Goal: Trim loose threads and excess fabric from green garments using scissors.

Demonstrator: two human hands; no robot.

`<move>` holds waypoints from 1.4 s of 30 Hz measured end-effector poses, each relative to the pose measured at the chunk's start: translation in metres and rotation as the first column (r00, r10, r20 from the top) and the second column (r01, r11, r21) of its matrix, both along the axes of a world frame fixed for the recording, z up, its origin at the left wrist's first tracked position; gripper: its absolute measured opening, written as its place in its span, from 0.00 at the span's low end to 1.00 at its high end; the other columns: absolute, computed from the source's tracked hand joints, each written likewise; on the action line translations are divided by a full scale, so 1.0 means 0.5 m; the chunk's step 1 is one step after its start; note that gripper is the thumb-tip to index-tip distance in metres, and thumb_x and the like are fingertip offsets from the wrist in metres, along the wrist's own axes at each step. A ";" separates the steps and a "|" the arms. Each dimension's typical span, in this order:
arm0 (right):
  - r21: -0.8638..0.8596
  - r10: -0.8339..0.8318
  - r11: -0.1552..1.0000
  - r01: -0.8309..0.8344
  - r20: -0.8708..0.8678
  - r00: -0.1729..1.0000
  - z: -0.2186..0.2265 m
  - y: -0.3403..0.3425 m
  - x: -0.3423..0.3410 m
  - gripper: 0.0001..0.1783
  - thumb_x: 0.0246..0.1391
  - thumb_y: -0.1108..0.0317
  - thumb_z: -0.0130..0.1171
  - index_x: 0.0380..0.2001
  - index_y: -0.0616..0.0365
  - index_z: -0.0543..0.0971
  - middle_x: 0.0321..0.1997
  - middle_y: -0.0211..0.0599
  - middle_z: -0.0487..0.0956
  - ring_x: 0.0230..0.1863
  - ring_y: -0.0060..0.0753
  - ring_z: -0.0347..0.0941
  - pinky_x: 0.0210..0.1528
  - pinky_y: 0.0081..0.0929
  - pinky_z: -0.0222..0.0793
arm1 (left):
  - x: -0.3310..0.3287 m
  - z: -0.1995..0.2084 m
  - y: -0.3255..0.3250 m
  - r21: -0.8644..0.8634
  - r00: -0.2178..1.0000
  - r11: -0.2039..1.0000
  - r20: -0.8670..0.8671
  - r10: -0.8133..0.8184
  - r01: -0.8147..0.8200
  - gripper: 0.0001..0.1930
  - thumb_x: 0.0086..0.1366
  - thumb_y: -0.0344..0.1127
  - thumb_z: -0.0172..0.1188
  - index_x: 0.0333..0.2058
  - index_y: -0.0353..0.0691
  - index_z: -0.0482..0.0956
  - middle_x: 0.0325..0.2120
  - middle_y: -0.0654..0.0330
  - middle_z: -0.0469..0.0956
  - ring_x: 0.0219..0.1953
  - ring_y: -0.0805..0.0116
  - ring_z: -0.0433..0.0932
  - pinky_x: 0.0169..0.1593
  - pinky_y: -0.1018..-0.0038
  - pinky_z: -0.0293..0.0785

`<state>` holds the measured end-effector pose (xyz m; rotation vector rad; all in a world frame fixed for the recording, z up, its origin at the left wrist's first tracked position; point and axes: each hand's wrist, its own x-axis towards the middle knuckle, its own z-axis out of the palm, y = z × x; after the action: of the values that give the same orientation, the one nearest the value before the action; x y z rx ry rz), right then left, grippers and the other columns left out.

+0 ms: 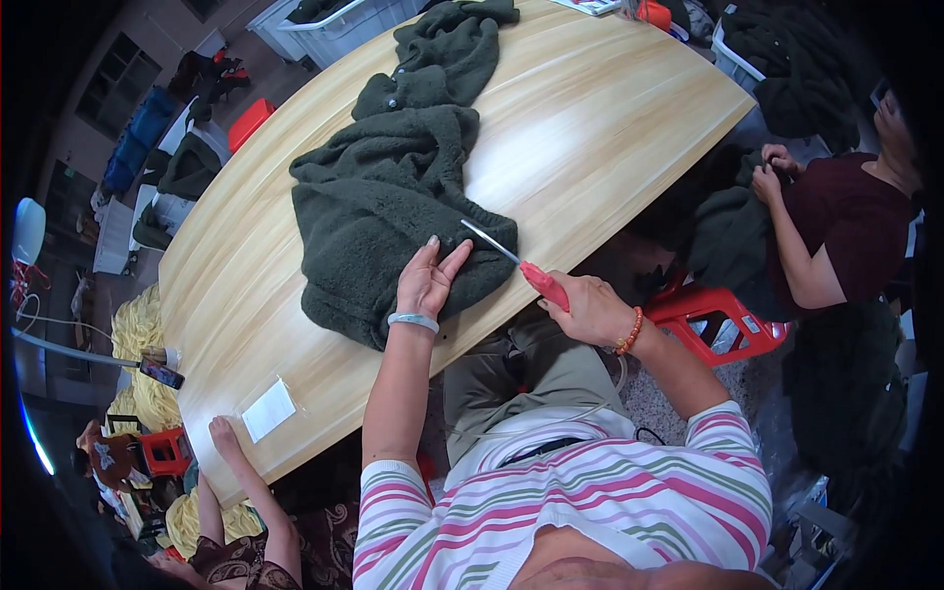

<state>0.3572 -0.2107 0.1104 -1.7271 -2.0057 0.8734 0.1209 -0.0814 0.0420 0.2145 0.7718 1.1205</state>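
Note:
A dark green fleece garment lies bunched along the wooden table, its widest part near me. My left hand, with a pale bangle at the wrist, rests on the garment's near right part. Its palm is turned up and the visible fingers are stretched out and apart; the other fingers are hard to make out. In my right hand are scissors with red handles. Their metal blades point up and left over the fleece, just right of my left fingertips. A beaded bracelet circles my right wrist.
A white paper lies near the table's left edge, beside another person's hand. On the right, a seated person handles dark fleece by a red stool. A phone hangs at the left edge. Plastic bins stand beyond.

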 end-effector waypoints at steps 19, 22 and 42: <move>0.006 0.055 0.998 -0.058 0.244 0.968 0.011 -0.015 -0.014 0.15 0.55 0.58 0.54 0.39 0.59 0.74 0.29 0.54 0.79 0.37 0.58 0.77 0.42 0.49 0.71 | 0.004 -0.031 -0.010 0.187 0.988 0.980 -0.148 -0.034 0.062 0.08 0.68 0.33 0.52 0.38 0.34 0.74 0.37 0.52 0.79 0.42 0.53 0.80 0.51 0.54 0.78; -0.114 0.182 0.980 -0.162 0.191 0.965 0.014 -0.014 -0.014 0.16 0.55 0.58 0.54 0.40 0.58 0.73 0.29 0.53 0.79 0.37 0.58 0.76 0.42 0.49 0.71 | -0.005 -0.041 -0.006 0.206 0.990 0.977 -0.140 -0.025 0.054 0.10 0.68 0.36 0.53 0.41 0.36 0.75 0.40 0.53 0.79 0.43 0.56 0.79 0.52 0.53 0.75; 0.040 -0.022 0.999 0.027 -0.122 0.992 -0.033 -0.018 0.055 0.17 0.54 0.61 0.56 0.44 0.58 0.72 0.30 0.57 0.77 0.36 0.62 0.74 0.41 0.49 0.69 | 0.008 0.032 -0.100 -0.025 0.944 0.947 -0.071 -0.322 0.321 0.25 0.66 0.50 0.54 0.48 0.32 0.68 0.42 0.41 0.77 0.30 0.56 0.83 0.26 0.72 0.83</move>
<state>0.3847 -0.2195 0.0940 -1.6324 -1.9068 0.8995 0.1249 -0.1312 0.0582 0.3599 0.7780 0.8013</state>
